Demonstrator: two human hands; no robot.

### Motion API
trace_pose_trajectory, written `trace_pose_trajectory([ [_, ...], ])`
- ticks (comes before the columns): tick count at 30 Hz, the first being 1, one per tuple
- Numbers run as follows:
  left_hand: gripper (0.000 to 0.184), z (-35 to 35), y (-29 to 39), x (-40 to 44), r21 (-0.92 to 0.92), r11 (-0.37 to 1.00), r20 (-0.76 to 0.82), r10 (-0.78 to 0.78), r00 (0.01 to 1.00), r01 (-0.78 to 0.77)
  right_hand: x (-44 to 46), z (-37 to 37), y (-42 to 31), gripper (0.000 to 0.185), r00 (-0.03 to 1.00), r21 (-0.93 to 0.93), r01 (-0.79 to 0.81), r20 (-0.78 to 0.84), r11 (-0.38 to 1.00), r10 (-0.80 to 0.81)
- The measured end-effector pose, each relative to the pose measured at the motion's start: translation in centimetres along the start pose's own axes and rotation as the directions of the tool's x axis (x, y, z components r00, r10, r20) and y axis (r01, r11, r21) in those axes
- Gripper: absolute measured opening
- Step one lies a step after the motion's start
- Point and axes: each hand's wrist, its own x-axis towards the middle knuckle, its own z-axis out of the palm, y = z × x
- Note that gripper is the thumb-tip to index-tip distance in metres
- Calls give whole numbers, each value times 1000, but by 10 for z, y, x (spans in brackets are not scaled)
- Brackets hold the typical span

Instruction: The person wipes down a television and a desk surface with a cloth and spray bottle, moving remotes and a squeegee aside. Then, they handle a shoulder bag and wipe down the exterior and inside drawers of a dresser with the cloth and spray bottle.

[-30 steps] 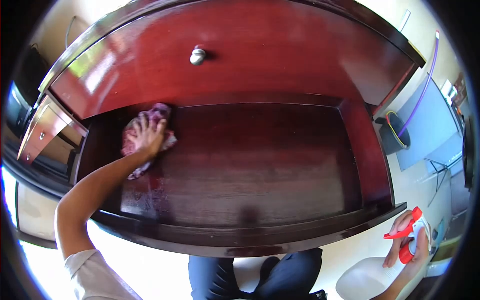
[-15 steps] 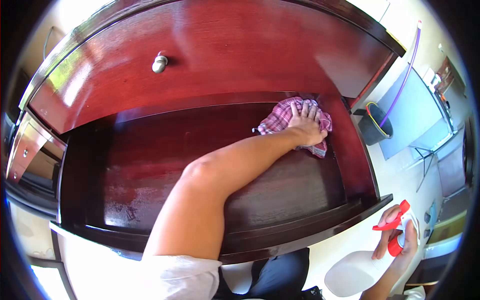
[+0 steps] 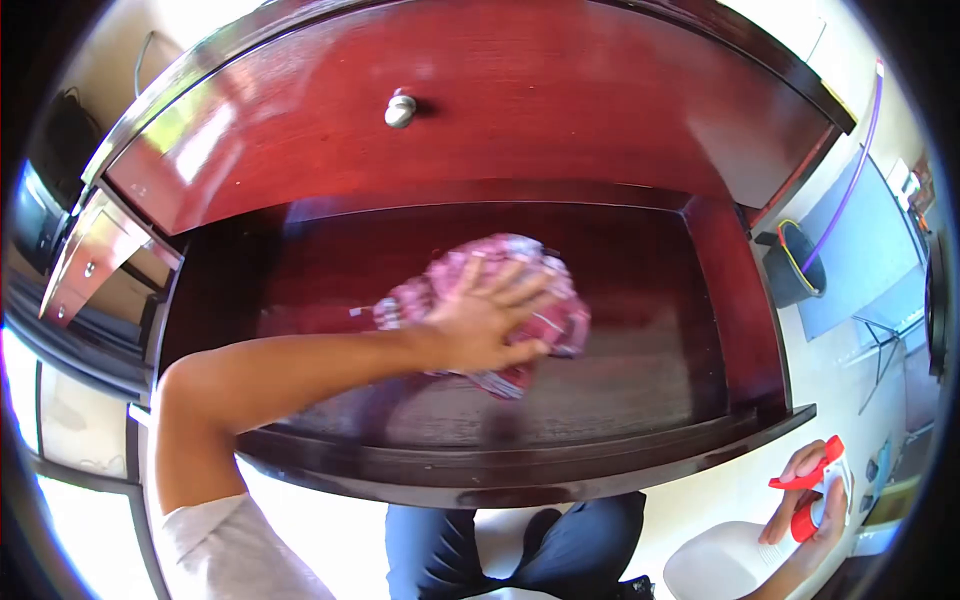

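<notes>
A pink and purple plaid cloth (image 3: pixel 562 318) lies bunched on the floor of a pulled-out dark red wooden drawer (image 3: pixel 640 385), near its middle. My left hand (image 3: pixel 490 315) presses flat on the cloth with its fingers spread, a little blurred by motion. Outside the drawer's front edge, at the lower right, my right hand (image 3: pixel 822 515) is wrapped round the neck of a white spray bottle (image 3: pixel 715 562) with a red trigger head. The bottle is tilted, and its lower end points to the left.
Above the drawer is a glossy red drawer front (image 3: pixel 560 110) with a round metal knob (image 3: pixel 400 110). A dark bucket (image 3: pixel 792 275) and a purple pole (image 3: pixel 850 180) stand at the right beside a light blue panel (image 3: pixel 860 250). My knees are below the drawer's front edge.
My left hand has slid the cloth from the drawer's back right corner leftward and nearer to me. My right hand still holds the spray bottle. The view has shifted slightly.
</notes>
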Motion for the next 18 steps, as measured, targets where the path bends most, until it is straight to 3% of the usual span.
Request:
trace_pose_trajectory([
  [2,82,-17,-33,-52,63,970,10,-237,971,236,-2,2,0,44,1000,-2,0,11,1000,0],
  [5,80,-30,-84,-132,16,871,-48,-489,871,490,-6,9,-1,42,995,-10,32,98,999,-31],
  [6,81,-29,-107,-160,162,804,15,-582,813,572,-8,11,-2,42,993,-12,42,111,999,-41],
  [7,80,-47,-107,-175,117,661,99,-750,654,741,-9,13,-2,41,992,3,53,118,999,-53],
  [8,82,-52,-109,-188,50,518,27,-855,518,854,-6,8,-2,41,990,20,59,128,998,-61],
  [9,87,-71,-111,-206,133,520,132,-853,505,844,-7,8,-2,41,988,34,71,138,997,-75],
  [10,83,-40,-172,-245,556,527,258,-845,469,643,-7,6,-2,41,988,29,58,142,998,-62],
  [11,96,-38,-177,-263,329,314,151,-949,278,891,-8,2,-2,41,989,24,48,141,999,-51],
  [12,109,-34,-172,-273,51,54,110,-993,48,997,-7,-3,-2,41,990,18,34,137,999,-36],
  [15,130,-42,-117,-265,64,-231,287,-927,-240,971,-7,-16,-1,43,985,10,34,168,999,-35],
  [18,137,-54,-84,-241,108,-103,515,-845,-144,989,-6,-19,1,43,983,30,30,179,999,-35],
])
